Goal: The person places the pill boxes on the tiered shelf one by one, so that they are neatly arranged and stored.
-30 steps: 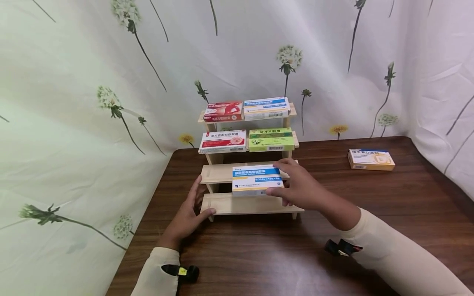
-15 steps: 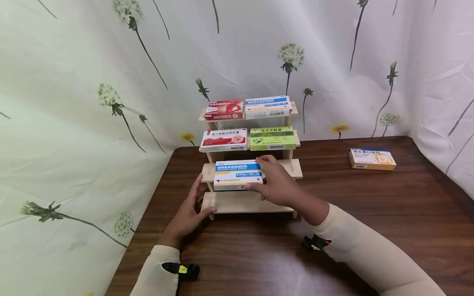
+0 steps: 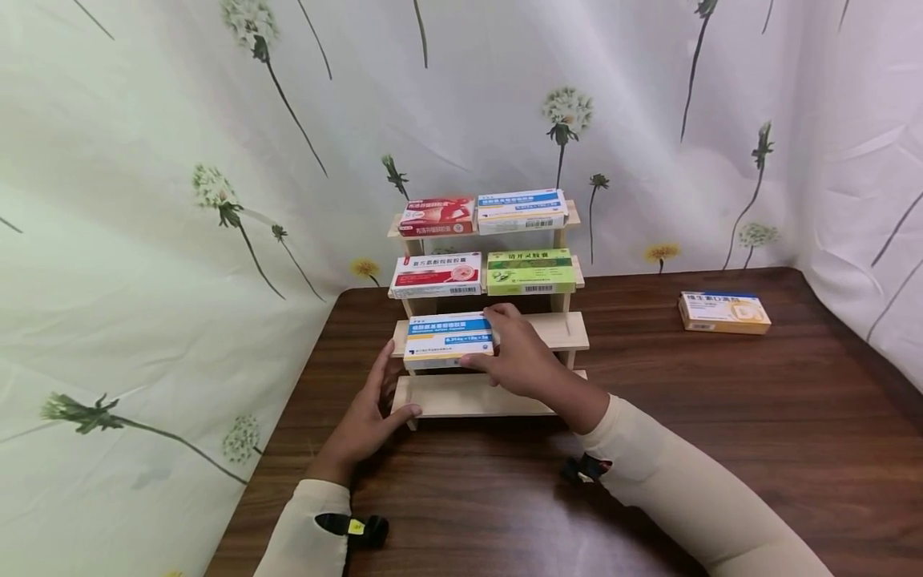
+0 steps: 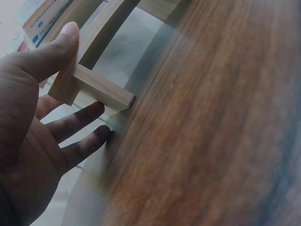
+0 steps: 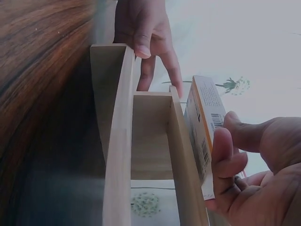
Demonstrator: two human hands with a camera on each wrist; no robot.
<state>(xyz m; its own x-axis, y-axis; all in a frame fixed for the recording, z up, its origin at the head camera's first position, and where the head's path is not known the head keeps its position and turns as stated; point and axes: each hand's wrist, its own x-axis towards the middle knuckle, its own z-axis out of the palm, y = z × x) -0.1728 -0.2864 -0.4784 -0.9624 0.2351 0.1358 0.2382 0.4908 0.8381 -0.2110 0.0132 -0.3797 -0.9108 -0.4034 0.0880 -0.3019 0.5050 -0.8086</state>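
Observation:
My right hand (image 3: 521, 357) grips the right end of a white, blue and yellow medicine box (image 3: 440, 340), thumb at its near lower edge and fingers at the upper edge. The box lies tilted back over the left part of the third step down of a small wooden stepped rack (image 3: 476, 397). In the right wrist view, the same box (image 5: 205, 136) stands close beside the step's edge. My left hand (image 3: 366, 417) rests against the rack's left end. Its thumb touches the lowest step and its other fingers are spread, fairly straight, along the side, as the left wrist view shows.
A red box (image 3: 436, 216) and another white-blue box (image 3: 522, 211) sit on the top step. Below them are a white-red box (image 3: 436, 274) and a green box (image 3: 530, 271). A vitamin D box (image 3: 723, 312) lies right on the dark wooden table (image 3: 707, 417). Flower-printed curtain (image 3: 461, 96) hangs behind.
My right hand has slid the white-blue-yellow box leftward along the third step, from the right-centre to the left part. My left hand has stayed at the rack's end.

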